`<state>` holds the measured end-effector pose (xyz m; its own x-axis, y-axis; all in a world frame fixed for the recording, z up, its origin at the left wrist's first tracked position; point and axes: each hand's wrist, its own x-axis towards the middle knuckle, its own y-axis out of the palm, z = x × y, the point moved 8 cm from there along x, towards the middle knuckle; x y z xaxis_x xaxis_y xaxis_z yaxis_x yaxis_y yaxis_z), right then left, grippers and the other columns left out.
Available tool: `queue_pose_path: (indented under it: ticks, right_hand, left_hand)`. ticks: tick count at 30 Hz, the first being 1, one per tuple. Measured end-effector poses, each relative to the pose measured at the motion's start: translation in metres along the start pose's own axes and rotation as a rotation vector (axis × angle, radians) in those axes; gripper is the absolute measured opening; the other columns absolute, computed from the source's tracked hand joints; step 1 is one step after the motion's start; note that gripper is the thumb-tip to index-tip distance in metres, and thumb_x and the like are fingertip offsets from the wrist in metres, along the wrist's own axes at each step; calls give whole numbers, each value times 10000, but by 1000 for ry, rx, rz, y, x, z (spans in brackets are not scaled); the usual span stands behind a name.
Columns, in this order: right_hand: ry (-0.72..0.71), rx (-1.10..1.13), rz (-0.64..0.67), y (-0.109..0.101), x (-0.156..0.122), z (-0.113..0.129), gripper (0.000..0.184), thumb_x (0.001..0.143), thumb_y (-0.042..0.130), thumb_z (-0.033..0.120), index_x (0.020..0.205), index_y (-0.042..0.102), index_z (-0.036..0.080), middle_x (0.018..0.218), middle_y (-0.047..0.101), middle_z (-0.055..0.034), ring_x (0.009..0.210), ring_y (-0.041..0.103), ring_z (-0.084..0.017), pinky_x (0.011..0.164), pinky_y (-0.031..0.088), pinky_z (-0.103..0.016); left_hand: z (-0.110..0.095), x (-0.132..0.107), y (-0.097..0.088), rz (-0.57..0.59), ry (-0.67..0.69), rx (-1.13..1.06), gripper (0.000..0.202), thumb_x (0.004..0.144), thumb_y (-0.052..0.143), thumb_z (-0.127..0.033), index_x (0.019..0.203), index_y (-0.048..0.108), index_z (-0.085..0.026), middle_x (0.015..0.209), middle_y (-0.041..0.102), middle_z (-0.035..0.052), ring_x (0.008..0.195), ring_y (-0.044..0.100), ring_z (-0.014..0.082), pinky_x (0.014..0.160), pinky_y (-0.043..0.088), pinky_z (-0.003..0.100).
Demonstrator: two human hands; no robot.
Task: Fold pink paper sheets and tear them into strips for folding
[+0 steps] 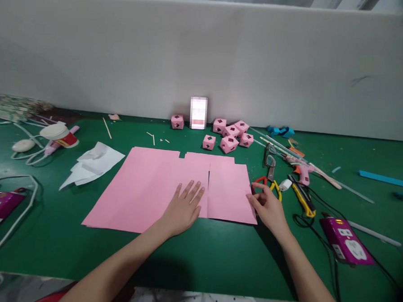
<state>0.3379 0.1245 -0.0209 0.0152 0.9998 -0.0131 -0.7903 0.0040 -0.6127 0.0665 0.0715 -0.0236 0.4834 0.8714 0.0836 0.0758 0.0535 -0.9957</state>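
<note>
Several flat pieces of pink paper (132,188) lie on the green table, some with small notches in the far edge. My left hand (183,208) presses flat on the paper, fingers spread, left of a narrow slit. At the right edge of a smaller pink piece (228,188), my right hand (268,206) has its fingers curled, thumb and fingertips meeting at the paper's edge. Partly hidden behind that hand is a tool with red and yellow handles (276,189). Grey-handled scissors (270,162) lie just beyond it.
Pink paper polyhedra with dark openings (229,143) stand near a propped phone (198,112). Right: a pink glue gun (302,170), a yellow cutter (303,199), cables and a purple power strip (347,242). Left: crumpled white paper (94,163) and a paper cup (60,134).
</note>
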Motion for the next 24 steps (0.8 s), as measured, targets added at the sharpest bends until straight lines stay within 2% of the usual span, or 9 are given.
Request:
queue_pose_path:
  ticks: [6, 12, 17, 20, 24]
  right_hand:
    - [23, 59, 7, -1, -4, 1, 468, 852, 610, 503, 1215, 521, 223, 675, 652, 16, 576, 593, -172, 570, 476, -289]
    - [113, 211, 32, -1, -7, -4, 519, 799, 671, 531, 1195, 514, 235, 634, 625, 29, 520, 584, -180, 506, 537, -316]
    - [87, 123, -36, -16, -6, -9, 519, 809, 661, 529, 1206, 527, 223, 676, 644, 14, 570, 589, -166, 556, 535, -297]
    - [85, 158, -37, -23, -5, -10, 610, 797, 668, 560, 1271, 497, 215, 739, 658, 1, 551, 568, -154, 508, 511, -282]
    - [113, 318, 19, -18, -7, -7, 704, 756, 717, 566, 1314, 458, 223, 725, 606, 25, 531, 550, -152, 429, 499, -269]
  left_hand:
    - [0, 0, -1, -24, 0, -2, 565, 1014, 296, -308, 1563, 247, -186, 1635, 228, 80, 1520, 152, 295, 1201, 190, 579]
    - [0, 0, 0, -11, -6, -13, 566, 1013, 301, -312, 1562, 246, -186, 1636, 224, 80, 1520, 150, 299, 1198, 190, 584]
    - [1, 1, 1, 25, -10, -31, 573, 1022, 288, -341, 1568, 220, -179, 1644, 188, 72, 1520, 146, 304, 1197, 192, 584]
    - [3, 2, -1, 29, -13, -34, 577, 1026, 285, -361, 1569, 215, -177, 1645, 178, 73, 1520, 142, 308, 1196, 185, 591]
    - [-6, -1, -7, 9, 36, -28, 559, 1036, 266, -357, 1565, 226, -181, 1639, 211, 73, 1520, 153, 290, 1206, 153, 584]
